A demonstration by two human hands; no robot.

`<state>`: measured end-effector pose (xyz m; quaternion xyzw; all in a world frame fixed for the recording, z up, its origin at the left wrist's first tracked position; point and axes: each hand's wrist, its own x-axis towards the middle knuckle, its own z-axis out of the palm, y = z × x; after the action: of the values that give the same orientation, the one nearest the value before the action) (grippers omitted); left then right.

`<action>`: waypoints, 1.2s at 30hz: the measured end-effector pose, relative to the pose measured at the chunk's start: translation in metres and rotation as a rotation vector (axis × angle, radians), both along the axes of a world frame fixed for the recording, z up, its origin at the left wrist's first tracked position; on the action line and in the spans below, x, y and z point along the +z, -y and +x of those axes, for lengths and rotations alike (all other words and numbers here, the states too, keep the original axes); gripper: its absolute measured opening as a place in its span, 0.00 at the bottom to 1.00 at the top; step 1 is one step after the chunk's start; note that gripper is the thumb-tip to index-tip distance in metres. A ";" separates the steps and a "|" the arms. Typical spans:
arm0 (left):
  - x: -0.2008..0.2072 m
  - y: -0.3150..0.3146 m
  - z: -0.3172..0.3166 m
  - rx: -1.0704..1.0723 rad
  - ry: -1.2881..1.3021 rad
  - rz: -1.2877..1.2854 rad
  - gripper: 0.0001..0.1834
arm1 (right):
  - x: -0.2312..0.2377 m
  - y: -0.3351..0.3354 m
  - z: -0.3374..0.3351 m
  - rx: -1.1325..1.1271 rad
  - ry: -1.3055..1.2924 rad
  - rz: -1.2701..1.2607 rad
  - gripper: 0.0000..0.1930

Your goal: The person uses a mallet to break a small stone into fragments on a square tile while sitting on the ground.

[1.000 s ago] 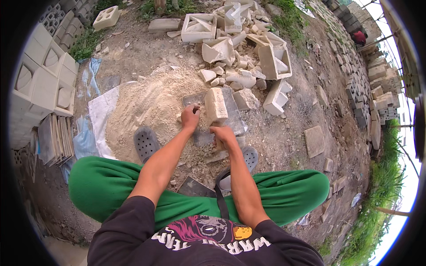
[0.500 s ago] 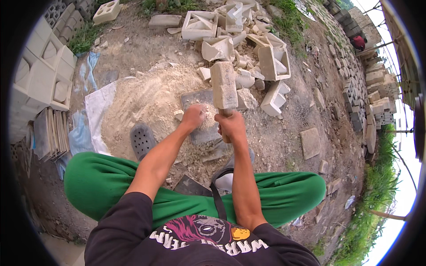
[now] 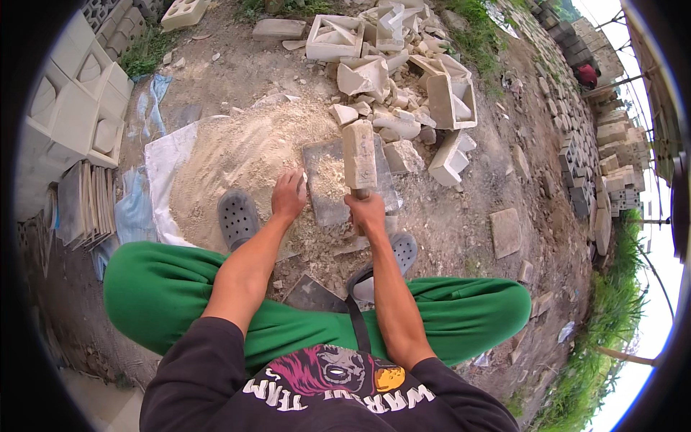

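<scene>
My right hand (image 3: 367,212) is wrapped round the short handle of a mallet (image 3: 359,155). Its long, blocky head is coated in pale dust and stands over the right part of a dark flat slab (image 3: 327,209). Crushed pale grit (image 3: 330,176) lies on that slab. At the slab's left edge, my left hand (image 3: 288,194) has its fingers curled on a small pale chunk (image 3: 304,177), mostly hidden by them. Left of that hand spreads a heap of pale powder (image 3: 223,162), partly over a white sheet (image 3: 169,162).
Broken pale blocks (image 3: 396,126) are piled beyond the slab. Intact pale blocks (image 3: 79,93) stack up at the left, above thin upright boards (image 3: 86,205). A flat stone (image 3: 505,232) lies to the right. My clogs (image 3: 237,216) flank the work spot.
My left hand has moved left, off the grit on the slab, to the chunk at its edge. The mallet has come slightly lower and nearer, still in my right hand.
</scene>
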<state>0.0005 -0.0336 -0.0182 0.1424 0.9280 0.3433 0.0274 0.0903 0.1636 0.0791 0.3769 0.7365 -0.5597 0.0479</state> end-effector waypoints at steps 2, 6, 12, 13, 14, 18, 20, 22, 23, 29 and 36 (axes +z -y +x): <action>-0.001 0.000 -0.003 -0.045 -0.090 0.025 0.23 | 0.012 0.003 -0.003 0.009 -0.035 0.042 0.13; 0.006 -0.014 -0.005 -0.057 -0.017 -0.017 0.23 | -0.052 -0.013 0.018 0.047 0.068 0.103 0.15; 0.010 -0.019 -0.010 -0.068 -0.007 -0.067 0.25 | -0.066 -0.034 0.017 0.099 0.244 0.152 0.15; 0.019 -0.026 -0.012 -0.095 0.059 -0.089 0.26 | -0.072 -0.044 0.017 0.118 0.236 0.225 0.14; 0.018 -0.015 -0.012 -0.092 0.136 -0.139 0.27 | -0.055 -0.027 0.011 0.135 0.233 0.209 0.14; 0.016 -0.006 -0.008 -0.103 0.087 -0.171 0.26 | -0.020 0.000 0.004 0.053 0.040 0.098 0.19; 0.024 -0.012 -0.004 -0.130 0.078 -0.184 0.28 | -0.028 -0.002 0.005 0.071 -0.018 0.179 0.15; 0.015 -0.014 -0.003 -0.139 0.039 -0.193 0.29 | -0.050 -0.004 0.012 0.206 0.177 0.377 0.19; 0.011 -0.012 -0.003 -0.136 0.009 -0.212 0.30 | -0.051 -0.002 0.012 0.182 0.189 0.304 0.21; 0.013 -0.010 -0.001 -0.126 0.123 -0.240 0.31 | -0.014 -0.011 -0.001 0.183 0.278 0.204 0.20; 0.009 -0.040 -0.001 -0.069 -0.182 -0.162 0.26 | -0.037 0.000 0.007 0.083 0.021 0.044 0.19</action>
<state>-0.0010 0.0059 -0.0088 0.2020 0.9458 0.2519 -0.0338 0.0970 0.1634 0.0420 0.3527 0.7630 -0.5370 0.0706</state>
